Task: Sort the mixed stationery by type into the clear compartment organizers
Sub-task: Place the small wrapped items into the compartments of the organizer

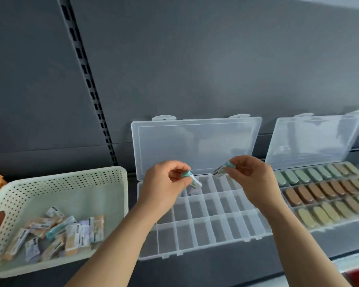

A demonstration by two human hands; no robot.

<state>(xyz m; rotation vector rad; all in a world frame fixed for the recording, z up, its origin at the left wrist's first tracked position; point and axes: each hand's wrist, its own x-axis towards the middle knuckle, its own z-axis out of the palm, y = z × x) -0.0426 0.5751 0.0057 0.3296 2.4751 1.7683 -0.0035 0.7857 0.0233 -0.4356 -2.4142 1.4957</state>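
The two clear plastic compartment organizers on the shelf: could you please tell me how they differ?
The middle clear plastic organizer is almost entirely empty; the right clear plastic organizer is packed with rows of green, brown and yellowish pieces. The left hand and right hand each pinch a teal-capped item above the middle organizer, not the right one. Both have clear lids raised open.

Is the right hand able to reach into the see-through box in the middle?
Probably yes. The lid of the box stands open, and the right hand, pinching a small teal-capped piece, hangs right above the compartments with nothing in between.
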